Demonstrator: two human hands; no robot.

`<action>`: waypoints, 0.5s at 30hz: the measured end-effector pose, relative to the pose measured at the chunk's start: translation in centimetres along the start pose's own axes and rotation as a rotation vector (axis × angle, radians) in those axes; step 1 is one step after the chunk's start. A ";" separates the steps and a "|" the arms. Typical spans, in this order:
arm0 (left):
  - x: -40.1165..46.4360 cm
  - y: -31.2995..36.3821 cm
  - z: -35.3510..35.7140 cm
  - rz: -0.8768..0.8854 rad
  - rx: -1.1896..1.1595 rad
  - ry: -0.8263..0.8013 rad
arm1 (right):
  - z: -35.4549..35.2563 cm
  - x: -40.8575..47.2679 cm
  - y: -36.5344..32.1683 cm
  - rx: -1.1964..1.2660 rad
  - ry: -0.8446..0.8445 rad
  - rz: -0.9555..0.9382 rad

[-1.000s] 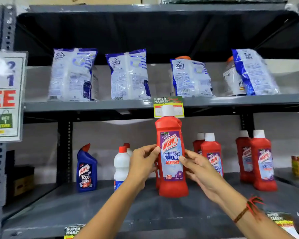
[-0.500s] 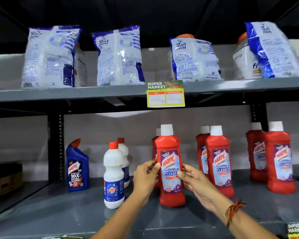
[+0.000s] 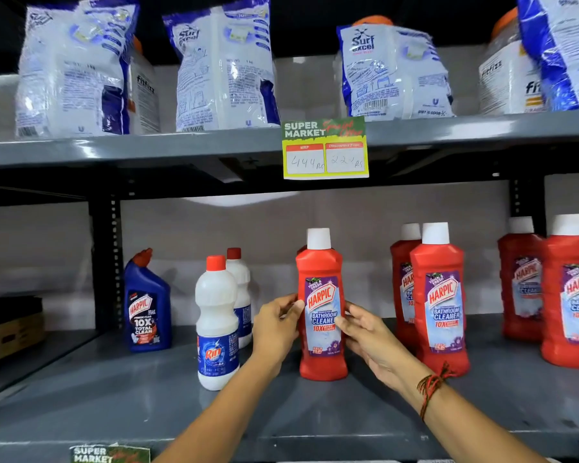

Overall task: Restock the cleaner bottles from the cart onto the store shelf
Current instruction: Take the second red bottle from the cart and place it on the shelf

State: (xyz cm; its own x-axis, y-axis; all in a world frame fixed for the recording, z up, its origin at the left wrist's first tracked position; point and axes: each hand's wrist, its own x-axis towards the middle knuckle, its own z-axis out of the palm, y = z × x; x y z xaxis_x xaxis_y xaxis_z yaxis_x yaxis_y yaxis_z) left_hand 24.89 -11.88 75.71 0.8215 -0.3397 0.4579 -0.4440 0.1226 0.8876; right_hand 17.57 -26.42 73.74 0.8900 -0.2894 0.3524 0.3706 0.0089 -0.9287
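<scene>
On lower shelf (image 3: 114, 396), center: red Harpic bottle (image 3: 321, 312) stands upright w/ white cap, label facing fwd, base on the grey shelf surface. Left hand (image 3: 276, 332) is on its left side, right hand (image 3: 370, 339) on its right; both grips pinch the bottle at label height, thumbs on the front edge of label, fingers wrapping toward the back. Red/black thread band (image 3: 430, 387) on right wrist.

Another red bottle sits directly behind the held one, mostly hidden. To the right: pair of red Harpic bottles (image 3: 440, 302), one behind the other, near but apart from the held bottle; further right, 2 more red bottles (image 3: 569, 295) at frame edge. To the left: white Rin bottle (image 3: 216, 325) w/ red cap, just beside left hand, a 2nd white bottle behind it; blue Harpic bottle (image 3: 146, 305) near the black upright.

Upper shelf: Surf Excel bags (image 3: 221, 68) in a row, jars behind some. Price tag (image 3: 325, 148) hangs from shelf edge, above the held bottle.
</scene>
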 end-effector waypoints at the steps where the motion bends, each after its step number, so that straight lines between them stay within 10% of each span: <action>1: 0.1 -0.1 0.0 -0.001 0.007 0.001 | 0.0 0.1 -0.1 -0.001 -0.003 0.006; 10: 0.0 -0.7 -0.2 -0.010 0.100 -0.017 | -0.3 0.1 0.3 -0.021 0.020 0.021; 15: -2.0 0.8 -2.1 0.020 0.127 0.147 | 0.9 -1.6 -1.9 -0.075 0.308 -0.126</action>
State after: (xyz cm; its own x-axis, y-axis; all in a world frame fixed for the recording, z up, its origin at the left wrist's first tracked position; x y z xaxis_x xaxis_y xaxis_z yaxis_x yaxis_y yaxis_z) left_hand 23.69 -9.15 75.64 0.8511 -0.1978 0.4863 -0.4950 0.0064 0.8689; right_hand 15.66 -25.09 75.00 0.7120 -0.5597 0.4239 0.4415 -0.1126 -0.8902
